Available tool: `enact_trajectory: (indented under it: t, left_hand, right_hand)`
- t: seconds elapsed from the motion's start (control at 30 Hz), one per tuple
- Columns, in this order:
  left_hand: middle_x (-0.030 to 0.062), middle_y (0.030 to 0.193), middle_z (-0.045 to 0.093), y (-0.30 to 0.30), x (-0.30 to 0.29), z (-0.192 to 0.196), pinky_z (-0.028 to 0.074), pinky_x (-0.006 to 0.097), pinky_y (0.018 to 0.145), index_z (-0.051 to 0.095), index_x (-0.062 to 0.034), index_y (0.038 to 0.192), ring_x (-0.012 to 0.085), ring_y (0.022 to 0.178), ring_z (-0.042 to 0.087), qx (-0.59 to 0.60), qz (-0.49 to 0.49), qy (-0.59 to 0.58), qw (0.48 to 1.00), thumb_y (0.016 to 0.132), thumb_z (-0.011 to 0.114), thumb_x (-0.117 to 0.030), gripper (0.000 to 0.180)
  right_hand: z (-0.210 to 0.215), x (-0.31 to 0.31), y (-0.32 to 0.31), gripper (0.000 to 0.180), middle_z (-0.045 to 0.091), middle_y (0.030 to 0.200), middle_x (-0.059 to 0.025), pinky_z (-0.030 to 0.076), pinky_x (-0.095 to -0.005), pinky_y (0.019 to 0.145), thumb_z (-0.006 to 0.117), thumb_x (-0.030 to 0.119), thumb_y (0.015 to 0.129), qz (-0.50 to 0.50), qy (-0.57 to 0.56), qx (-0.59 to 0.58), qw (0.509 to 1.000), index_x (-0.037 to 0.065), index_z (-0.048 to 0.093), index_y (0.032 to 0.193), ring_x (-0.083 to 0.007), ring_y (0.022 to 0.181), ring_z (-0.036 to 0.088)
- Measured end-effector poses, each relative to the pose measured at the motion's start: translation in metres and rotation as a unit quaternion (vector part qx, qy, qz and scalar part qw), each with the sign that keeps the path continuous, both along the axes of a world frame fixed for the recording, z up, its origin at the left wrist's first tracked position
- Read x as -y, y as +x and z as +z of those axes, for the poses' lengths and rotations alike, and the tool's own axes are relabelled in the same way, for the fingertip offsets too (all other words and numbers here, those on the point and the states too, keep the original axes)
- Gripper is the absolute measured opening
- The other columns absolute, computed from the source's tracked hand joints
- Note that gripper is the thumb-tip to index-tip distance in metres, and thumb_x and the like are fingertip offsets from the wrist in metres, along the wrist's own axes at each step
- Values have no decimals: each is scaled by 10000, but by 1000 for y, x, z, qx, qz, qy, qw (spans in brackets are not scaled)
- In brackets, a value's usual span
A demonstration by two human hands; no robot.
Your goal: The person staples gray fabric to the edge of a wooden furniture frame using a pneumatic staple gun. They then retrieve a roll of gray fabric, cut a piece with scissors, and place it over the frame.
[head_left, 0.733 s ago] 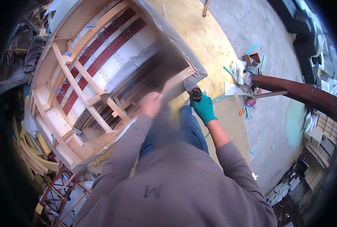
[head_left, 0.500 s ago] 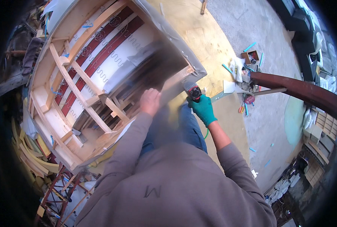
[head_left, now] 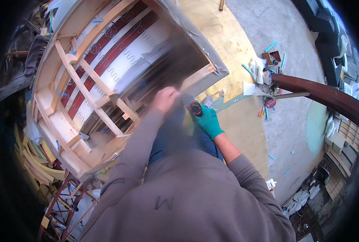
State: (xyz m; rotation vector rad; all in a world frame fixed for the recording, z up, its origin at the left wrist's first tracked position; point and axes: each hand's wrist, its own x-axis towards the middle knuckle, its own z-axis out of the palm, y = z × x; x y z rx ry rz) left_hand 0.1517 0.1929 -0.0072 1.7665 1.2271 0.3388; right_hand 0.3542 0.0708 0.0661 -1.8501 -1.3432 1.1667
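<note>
Head: right fingers (head_left: 205,111) wrap tool (head_left: 195,108); left fingers (head_left: 171,93) curled, hold unclear, near frame edge (head_left: 201,82); gap between.

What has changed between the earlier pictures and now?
The gloved right hand, with the black-and-red tool, moved left and toward the body, away from the corner of the wooden frame, closer to the bare left hand. The tool stayed held; the left hand stayed near the frame's edge.

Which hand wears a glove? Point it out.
The right hand: it wears a green glove and grips a dark tool with red on it. The left hand, by the wooden frame, is bare.
</note>
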Motion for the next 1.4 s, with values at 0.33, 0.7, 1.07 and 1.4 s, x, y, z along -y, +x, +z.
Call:
enact_trajectory:
  t: [0.33,0.7,1.07,1.4]
  left_hand:
    - [173,934,740,-9,-28,-9,541,409,821,746,-17,999,308,881,707,12,-106,-97,990,955,697,-325,315]
    - [161,925,641,-67,43,36,534,426,811,672,-33,1012,348,886,670,-54,-36,14,998,911,761,-189,206]
    - [149,867,731,-87,54,16,535,393,726,748,-38,899,287,788,701,-62,78,46,994,853,775,-201,172]
    - [118,909,775,-102,4,-7,566,367,825,785,-30,937,232,864,737,-35,-48,-103,993,810,817,-202,217]
  right_hand:
    - [-22,24,-34,336,738,886,-212,574,-503,728,677,179,883,52,-95,86,990,124,724,1212,-398,797,731]
    - [-40,30,-35,222,749,893,-216,573,-520,780,674,234,905,11,-119,23,993,79,766,1034,-414,832,739]
    - [-45,36,-45,284,741,730,-59,495,-284,532,768,323,898,-50,-66,-17,996,41,758,932,-105,570,636]
    - [-8,33,-80,311,744,745,-89,522,-305,559,734,335,892,-27,-72,-35,996,36,725,976,-135,574,665]
